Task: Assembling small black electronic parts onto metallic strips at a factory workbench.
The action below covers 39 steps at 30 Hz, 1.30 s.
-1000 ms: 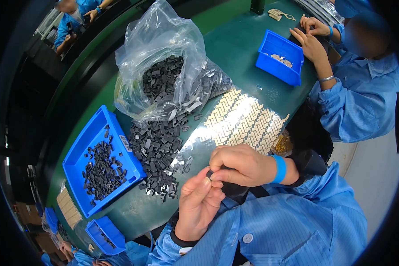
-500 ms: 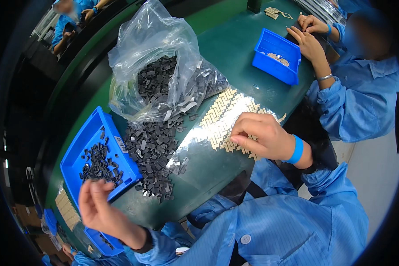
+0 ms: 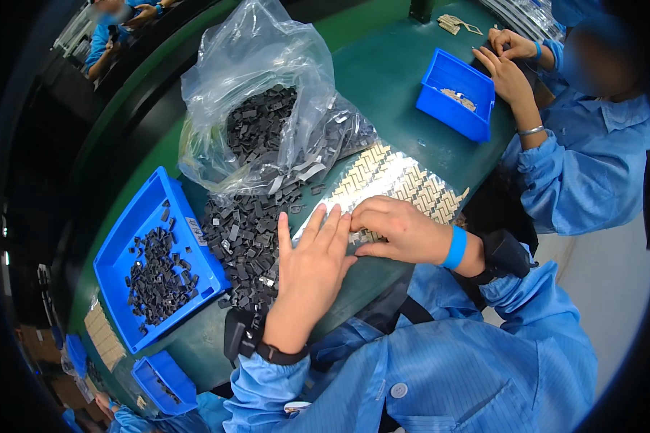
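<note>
A shiny clear sheet [image 3: 337, 196] lies in front of me, covered with rows of cream-coloured angled strips [image 3: 430, 189]. My left hand [image 3: 312, 263] rests at the sheet's left edge with its fingers stretched out. Close beside it, my right hand [image 3: 404, 232] is bent over the lower part of the sheet, thumb and fingers drawn together at the strips. Whatever lies between those fingertips is too small or hidden to name. To the left of my left hand spreads a heap of small black rectangular pieces [image 3: 242, 242].
A clear plastic bag [image 3: 256, 54] of black pieces stands behind the heap. Left are a large blue tray [image 3: 115, 252] with black pieces and a smaller blue bin [image 3: 146, 375]. A co-worker's hands [image 3: 511, 72] work by another blue bin [image 3: 451, 123] at far right.
My left hand has moved right, from above the large blue tray to the sheet, and its fingers have straightened. My right hand has shifted slightly left and toward me.
</note>
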Each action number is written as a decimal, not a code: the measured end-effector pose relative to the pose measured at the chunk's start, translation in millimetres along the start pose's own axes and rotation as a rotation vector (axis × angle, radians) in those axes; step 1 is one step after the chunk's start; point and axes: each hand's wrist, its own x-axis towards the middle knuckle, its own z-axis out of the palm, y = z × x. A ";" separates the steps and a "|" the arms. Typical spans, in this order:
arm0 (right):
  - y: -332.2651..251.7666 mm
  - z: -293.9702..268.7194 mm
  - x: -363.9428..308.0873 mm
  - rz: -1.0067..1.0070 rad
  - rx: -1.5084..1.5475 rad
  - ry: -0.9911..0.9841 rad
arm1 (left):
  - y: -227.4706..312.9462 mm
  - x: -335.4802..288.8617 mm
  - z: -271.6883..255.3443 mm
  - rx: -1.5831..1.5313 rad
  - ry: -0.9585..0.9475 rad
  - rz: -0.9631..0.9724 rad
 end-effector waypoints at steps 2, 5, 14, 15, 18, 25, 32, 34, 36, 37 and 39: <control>2.0 0.7 -0.2 -0.011 -0.018 -0.003 | -6.2 0.3 1.5 -0.007 -0.010 0.012; 6.3 1.1 0.0 -0.028 -0.051 -0.009 | -10.9 5.4 5.0 -0.022 0.003 0.036; 1.0 -0.3 4.4 -0.034 -0.084 -0.017 | -8.6 7.0 6.9 -0.041 0.072 0.051; 1.3 0.7 4.1 -0.032 -0.100 -0.016 | -8.1 6.9 6.9 -0.041 0.067 0.050; 0.9 7.7 2.0 -0.040 -0.232 0.032 | -9.2 6.1 7.2 -0.076 0.060 0.039; -16.9 -17.2 -4.6 -0.230 -0.349 0.255 | -0.6 1.0 -6.7 -0.181 0.109 -0.044; -36.8 -19.8 -4.8 -0.555 -0.308 0.252 | -2.5 -22.1 -18.2 -1.598 -0.200 -0.347; -39.7 -16.7 -4.0 -0.588 -0.285 0.272 | 0.7 -26.0 -21.3 -1.743 -0.203 -0.319; -46.0 -20.9 -3.0 -0.592 -0.260 0.245 | 0.4 -29.3 -25.2 -1.780 -0.273 -0.381; -47.7 -21.6 -2.4 -0.586 -0.259 0.244 | 4.2 -29.4 -26.8 -1.803 -0.238 -0.397; -52.4 -22.4 0.2 -0.506 -0.162 0.268 | 10.2 -33.8 -27.8 -1.757 -0.168 -0.437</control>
